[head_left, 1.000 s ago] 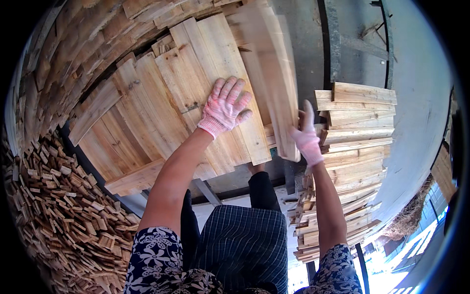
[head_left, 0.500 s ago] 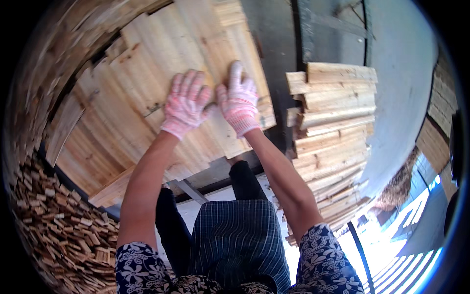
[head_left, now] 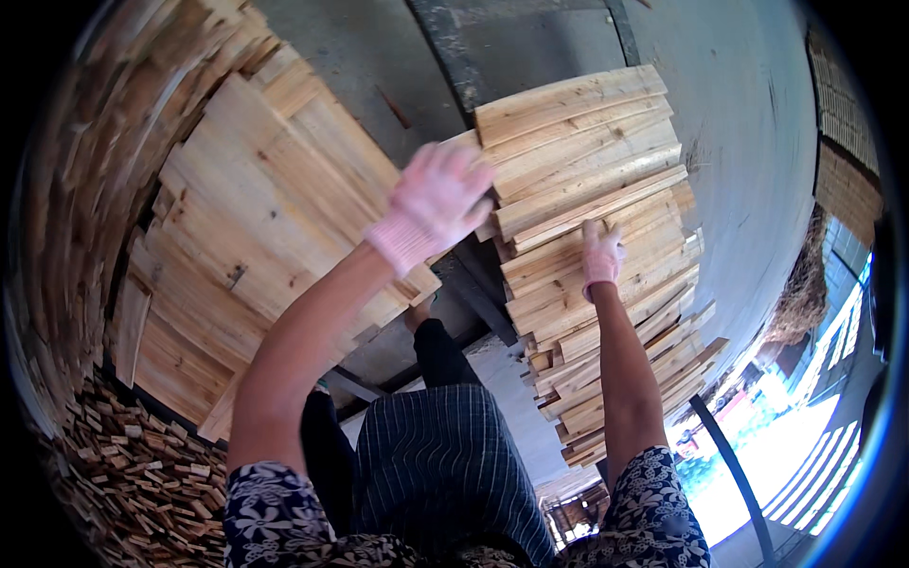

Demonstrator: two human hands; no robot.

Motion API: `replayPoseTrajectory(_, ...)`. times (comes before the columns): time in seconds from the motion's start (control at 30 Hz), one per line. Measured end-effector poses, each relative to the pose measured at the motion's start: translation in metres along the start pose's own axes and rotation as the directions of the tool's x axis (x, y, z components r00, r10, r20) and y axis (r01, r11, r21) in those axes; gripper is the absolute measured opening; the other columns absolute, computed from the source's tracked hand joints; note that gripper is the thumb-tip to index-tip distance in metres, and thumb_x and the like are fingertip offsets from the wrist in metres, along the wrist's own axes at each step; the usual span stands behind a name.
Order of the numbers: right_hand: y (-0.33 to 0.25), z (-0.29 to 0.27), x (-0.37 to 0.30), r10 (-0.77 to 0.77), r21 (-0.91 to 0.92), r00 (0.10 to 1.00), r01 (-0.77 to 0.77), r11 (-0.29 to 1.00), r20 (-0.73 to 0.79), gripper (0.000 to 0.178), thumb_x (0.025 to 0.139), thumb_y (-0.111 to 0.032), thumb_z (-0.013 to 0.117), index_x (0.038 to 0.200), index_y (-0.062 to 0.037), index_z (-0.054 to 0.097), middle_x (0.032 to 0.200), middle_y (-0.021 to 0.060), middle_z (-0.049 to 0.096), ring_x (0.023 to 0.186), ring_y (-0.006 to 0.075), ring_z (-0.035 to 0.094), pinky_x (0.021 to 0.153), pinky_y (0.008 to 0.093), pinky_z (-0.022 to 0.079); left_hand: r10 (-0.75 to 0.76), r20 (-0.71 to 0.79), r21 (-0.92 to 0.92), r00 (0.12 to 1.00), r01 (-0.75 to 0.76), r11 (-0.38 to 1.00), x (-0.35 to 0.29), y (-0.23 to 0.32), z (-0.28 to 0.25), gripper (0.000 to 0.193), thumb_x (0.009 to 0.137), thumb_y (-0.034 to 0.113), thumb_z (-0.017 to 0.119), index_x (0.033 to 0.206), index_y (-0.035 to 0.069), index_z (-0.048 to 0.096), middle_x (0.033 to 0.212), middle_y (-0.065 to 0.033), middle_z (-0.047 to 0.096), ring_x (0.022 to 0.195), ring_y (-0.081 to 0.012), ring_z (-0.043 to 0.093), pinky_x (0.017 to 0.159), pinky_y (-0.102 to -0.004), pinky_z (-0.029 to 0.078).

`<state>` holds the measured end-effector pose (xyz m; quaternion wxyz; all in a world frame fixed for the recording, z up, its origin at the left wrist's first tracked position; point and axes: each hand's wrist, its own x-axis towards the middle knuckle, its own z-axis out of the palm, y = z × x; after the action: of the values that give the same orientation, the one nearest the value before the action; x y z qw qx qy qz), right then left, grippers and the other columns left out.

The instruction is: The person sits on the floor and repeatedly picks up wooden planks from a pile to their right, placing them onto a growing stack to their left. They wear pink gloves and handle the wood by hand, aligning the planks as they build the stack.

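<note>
Both my hands wear pink-and-white knit gloves. My left hand (head_left: 437, 199), blurred by motion, is open above the gap between two groups of wooden boards, fingers loosely apart and nothing visible in them. On the left lies a broad layer of flat boards (head_left: 284, 218) set edge to edge. To the right, a pile of overlapping wooden planks (head_left: 578, 104) runs from far to near. My right hand (head_left: 603, 257) reaches onto the middle of this pile. Its fingers rest on the planks, partly stretched out, and seem to hold none. The undersides of those fingers are hidden.
A grey metal surface (head_left: 748, 180) extends beyond the pile, with dark metal bars (head_left: 440, 57) between the board groups. Stacked wood (head_left: 76, 208) lines the left side. Small wood offcuts (head_left: 142, 464) are heaped at the lower left. A dark curved bar (head_left: 734, 464) stands at the lower right.
Both hands have left the board layer. My right hand has moved right onto the plank pile, and my left hand has lifted and swung rightward. The view has also shifted to the right.
</note>
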<state>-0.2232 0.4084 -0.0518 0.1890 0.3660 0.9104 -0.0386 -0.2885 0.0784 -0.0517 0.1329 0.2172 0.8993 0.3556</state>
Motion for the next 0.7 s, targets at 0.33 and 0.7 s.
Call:
replayPoseTrajectory(0.33,0.031,0.052,-0.012,-0.181,-0.397,0.98,0.133,0.908,-0.085,0.068,0.098,-0.052,0.051,0.155,-0.0186,0.035,0.139,0.0367,0.04,0.121,0.0474,0.045,0.102,0.0587,0.035,-0.452,0.311,0.165,0.836,0.421,0.892,0.163,0.03,0.1,0.091,0.085,0.053,0.073,0.158,0.018,0.031,0.139,-0.0217,0.049,0.131,-0.0419,0.046,0.112,-0.0541,0.035)
replayPoseTrajectory(0.7,-0.037,-0.033,0.025,0.272,-0.072,0.934,-0.262,0.962,0.232,0.094,0.084,-0.071,0.064,0.152,-0.0112,0.038,0.142,0.0269,0.048,0.122,0.0524,0.051,0.102,0.0612,0.042,-0.547,0.427,0.338,0.72,0.434,0.835,0.139,0.054,0.097,0.108,0.078,0.057,0.079,0.164,0.028,0.019,0.152,-0.0227,0.041,0.138,-0.0417,0.045,0.109,-0.0534,0.038)
